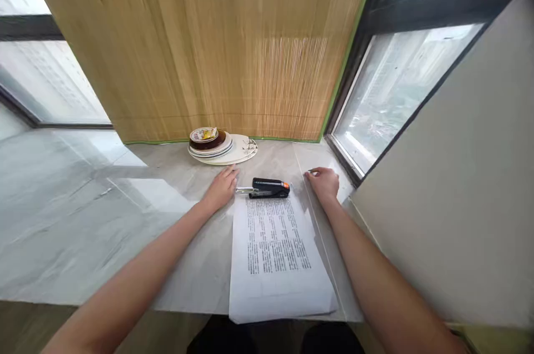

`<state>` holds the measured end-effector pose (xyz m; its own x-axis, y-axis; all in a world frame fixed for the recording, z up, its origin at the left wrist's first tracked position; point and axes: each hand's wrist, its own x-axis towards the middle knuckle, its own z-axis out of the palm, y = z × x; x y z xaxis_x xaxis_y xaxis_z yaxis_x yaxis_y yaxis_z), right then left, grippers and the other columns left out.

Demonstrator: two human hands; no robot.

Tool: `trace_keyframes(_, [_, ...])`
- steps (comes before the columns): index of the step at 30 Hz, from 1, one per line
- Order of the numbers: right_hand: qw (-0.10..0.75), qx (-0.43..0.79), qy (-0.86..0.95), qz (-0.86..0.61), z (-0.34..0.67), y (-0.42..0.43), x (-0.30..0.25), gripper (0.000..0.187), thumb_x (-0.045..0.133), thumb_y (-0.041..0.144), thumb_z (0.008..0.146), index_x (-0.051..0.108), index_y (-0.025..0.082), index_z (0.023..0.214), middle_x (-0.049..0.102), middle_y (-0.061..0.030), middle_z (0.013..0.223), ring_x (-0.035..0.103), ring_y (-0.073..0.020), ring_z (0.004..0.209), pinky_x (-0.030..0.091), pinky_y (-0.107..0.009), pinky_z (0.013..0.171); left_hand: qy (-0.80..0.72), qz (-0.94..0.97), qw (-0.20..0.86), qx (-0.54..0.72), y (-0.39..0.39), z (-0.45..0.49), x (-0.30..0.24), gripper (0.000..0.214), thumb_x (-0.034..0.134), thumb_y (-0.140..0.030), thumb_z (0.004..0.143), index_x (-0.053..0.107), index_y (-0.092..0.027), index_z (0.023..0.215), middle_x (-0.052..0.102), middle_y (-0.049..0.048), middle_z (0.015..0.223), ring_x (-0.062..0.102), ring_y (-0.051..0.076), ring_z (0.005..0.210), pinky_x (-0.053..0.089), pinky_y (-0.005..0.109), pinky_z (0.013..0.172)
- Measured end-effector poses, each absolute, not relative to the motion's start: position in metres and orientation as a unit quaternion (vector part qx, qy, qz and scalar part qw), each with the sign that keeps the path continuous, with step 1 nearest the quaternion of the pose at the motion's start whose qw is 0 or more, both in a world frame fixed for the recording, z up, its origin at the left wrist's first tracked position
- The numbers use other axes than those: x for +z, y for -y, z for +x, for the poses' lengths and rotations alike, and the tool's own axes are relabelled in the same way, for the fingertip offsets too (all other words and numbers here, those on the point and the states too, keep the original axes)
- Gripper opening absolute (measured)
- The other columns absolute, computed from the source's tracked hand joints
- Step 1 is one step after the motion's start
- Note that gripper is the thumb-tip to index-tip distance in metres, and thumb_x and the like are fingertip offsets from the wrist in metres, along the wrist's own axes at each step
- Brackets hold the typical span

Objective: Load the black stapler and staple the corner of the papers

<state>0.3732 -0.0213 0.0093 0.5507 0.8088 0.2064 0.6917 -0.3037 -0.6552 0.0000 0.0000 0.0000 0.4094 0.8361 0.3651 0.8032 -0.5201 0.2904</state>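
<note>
The black stapler (pixel 270 187) lay on its side across the far end of the paper stack (pixel 275 254), its orange-marked end to the right. Light marking on its casing was illegible. The top sheet carried dense printed text in columns, too small to read. The left hand (pixel 223 188) rested open on the counter (pixel 187 281), just beside the silver part. The right hand (pixel 324 182) pinched a small item (pixel 314 171), unidentifiable. Stacked plates (pixel 242 149) stood beyond, the rightmost bearing a dark branch motif.
</note>
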Motion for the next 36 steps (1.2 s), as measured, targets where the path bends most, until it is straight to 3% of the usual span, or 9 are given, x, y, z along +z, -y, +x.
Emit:
trace_keyframes(5, [0.372,0.09,0.475,-0.793,0.368,0.026,0.018,0.025,0.08,0.035,0.08,0.086,0.019,0.098,0.082,-0.0097,0.089,0.075,-0.0256,0.084,0.053,-0.031,0.075,-0.508,0.824,0.043,0.246,0.009,0.011,0.016,0.037,0.049,-0.012,0.097,0.078,-0.017,0.12,0.076,0.0116,0.132,0.067,0.027,0.127,0.045,0.047,0.121])
trace_keyframes(8, [0.404,0.083,0.472,-0.779,0.367,0.028,0.022,0.029,0.076,0.037,0.083,0.084,0.018,0.103,0.08,-0.0095,0.087,0.073,-0.025,0.081,0.052,-0.032,0.077,-0.53,0.805,0.03,0.266,0.012,0.018,0.021,0.028,0.054,-0.011,0.095,0.079,-0.019,0.105,0.078,0.0126,0.113,0.069,0.03,0.111,0.051,0.049,0.11])
trace_keyframes(13, [0.478,0.017,0.515,-0.711,0.358,0.03,0.028,0.029,0.058,0.038,0.094,0.079,0.017,0.09,0.071,-0.0076,0.078,0.064,-0.0246,0.078,0.049,-0.038,0.085,-0.533,0.774,0.111,0.324,0.007,0.019,0.027,0.024,0.06,-0.01,0.088,0.078,-0.018,0.102,0.075,0.0124,0.106,0.069,0.028,0.1,0.053,0.044,0.1])
trace_keyframes(17, [0.549,0.027,0.649,-0.525,0.331,0.046,0.041,0.036,0.054,0.047,0.102,0.077,0.02,0.095,0.068,-0.0068,0.083,0.062,-0.0247,0.082,0.051,-0.042,0.088,-0.455,0.76,0.224,0.407,0.005,0.013,0.032,0.023,0.061,-0.027,0.095,0.08,-0.018,0.104,0.077,0.0103,0.109,0.069,0.023,0.092,0.054,0.037,0.089])
trace_keyframes(21, [0.455,0.094,0.83,-0.309,0.301,0.065,0.049,0.04,0.056,0.052,0.104,0.072,0.026,0.13,0.07,-0.0102,0.113,0.064,-0.028,0.104,0.053,-0.047,0.098,-0.388,0.702,0.344,0.489,0.011,0.02,0.037,0.032,0.072,-0.047,0.092,0.08,-0.018,0.105,0.077,0.0069,0.094,0.067,0.018,0.078,0.053,0.032,0.076])
trace_keyframes(25, [0.391,0.057,0.863,-0.314,0.289,0.065,0.042,0.049,0.069,0.043,0.099,0.063,0.028,0.145,0.068,-0.0119,0.13,0.061,-0.031,0.116,0.051,-0.052,0.107,-0.333,0.663,0.449,0.497,0.021,0.03,0.043,0.039,0.084,-0.048,0.084,0.08,-0.016,0.107,0.074,0.0048,0.079,0.07,0.018,0.074,0.057,0.031,0.075])
trace_keyframes(33, [0.414,0.165,0.822,-0.355,0.294,0.054,0.03,0.036,0.076,0.031,0.092,0.072,0.027,0.127,0.078,-0.0076,0.119,0.072,-0.0266,0.109,0.057,-0.045,0.1,-0.342,0.632,0.443,0.536,0.024,0.034,0.048,0.04,0.093,-0.049,0.074,0.085,-0.017,0.097,0.077,0.0067,0.081,0.068,0.016,0.065,0.058,0.03,0.064])
trace_keyframes(36, [0.425,0.184,0.807,-0.366,0.295,0.056,0.033,0.034,0.078,0.029,0.088,0.075,0.027,0.122,0.079,-0.0064,0.117,0.073,-0.0261,0.107,0.057,-0.045,0.1,-0.35,0.636,0.432,0.535,0.023,0.036,0.046,0.042,0.089,-0.053,0.079,0.086,-0.017,0.1,0.076,0.007,0.081,0.063,0.013,0.06,0.053,0.027,0.057])
